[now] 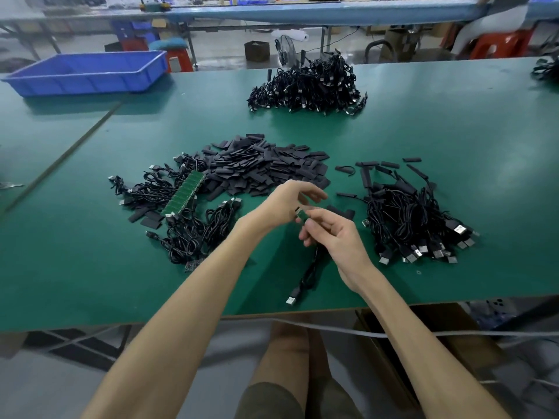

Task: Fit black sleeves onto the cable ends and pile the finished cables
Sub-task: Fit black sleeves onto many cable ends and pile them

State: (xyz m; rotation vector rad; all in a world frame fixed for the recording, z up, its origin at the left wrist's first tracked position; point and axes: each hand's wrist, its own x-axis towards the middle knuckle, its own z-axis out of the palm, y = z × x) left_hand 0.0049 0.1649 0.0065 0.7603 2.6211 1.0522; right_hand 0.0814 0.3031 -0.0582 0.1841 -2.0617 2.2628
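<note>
A cable (pixel 308 272) is gripped in the right hand (pixel 332 237), the fingers curled round it just below its small green end (pixel 302 215), which is held up over the green table (pixel 453 131). The rest of the cable hangs down to the table, where its plug (pixel 292 299) lies near the front edge. The left hand (pixel 281 204) is held close to that green end with the fingers loosely bent; whether anything is pinched in it cannot be told. No sleeve is seen on the end, so the fitting step is judged to be only starting. A sleeve would have to be taken from the heap of black sleeves (pixel 266 167) just beyond the hands, lined up with the end and slid over it. The cable would then be laid on the heap of cables (pixel 408 219) to the right, where sleeved ends are seen.
</note>
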